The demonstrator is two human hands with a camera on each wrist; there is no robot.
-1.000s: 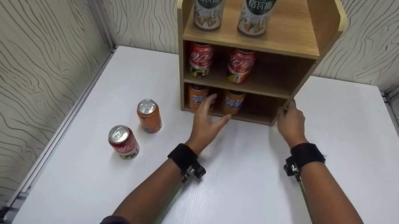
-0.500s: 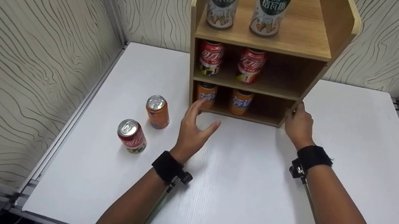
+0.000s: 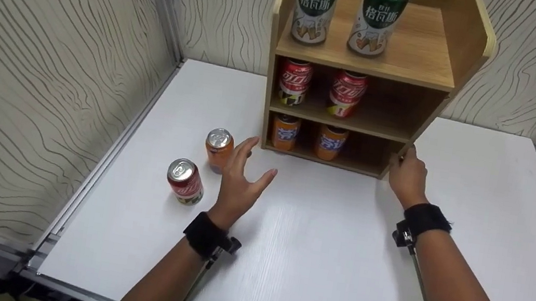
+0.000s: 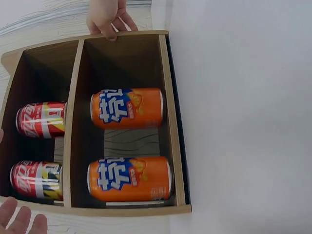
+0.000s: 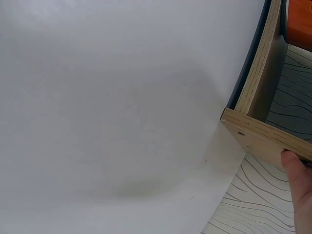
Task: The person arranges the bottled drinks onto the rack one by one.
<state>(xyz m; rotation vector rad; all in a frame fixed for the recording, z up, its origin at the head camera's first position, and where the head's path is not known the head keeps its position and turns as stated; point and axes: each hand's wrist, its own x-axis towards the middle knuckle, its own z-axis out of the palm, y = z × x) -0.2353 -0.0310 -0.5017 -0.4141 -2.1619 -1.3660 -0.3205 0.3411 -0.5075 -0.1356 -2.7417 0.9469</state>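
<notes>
White tabletop [image 3: 305,260]: toward the left edge, a red can [image 3: 186,182] is standing before an orange can [image 3: 217,151], my left hand [image 3: 236,188] hovering nearby, released. Farther, my right hand [image 3: 408,178] is touching, grasp unclear, a wooden shelf [image 3: 419,46] standing toward the far edge.

Shelf [image 3: 412,55] and cans [image 3: 186,184] on table [image 3: 318,241]

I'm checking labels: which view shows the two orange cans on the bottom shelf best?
The left wrist view: both orange cans look large, with their printed fronts toward the camera. The head view shows both too, only smaller; the right wrist view catches just an orange part of one at its upper right.
</notes>
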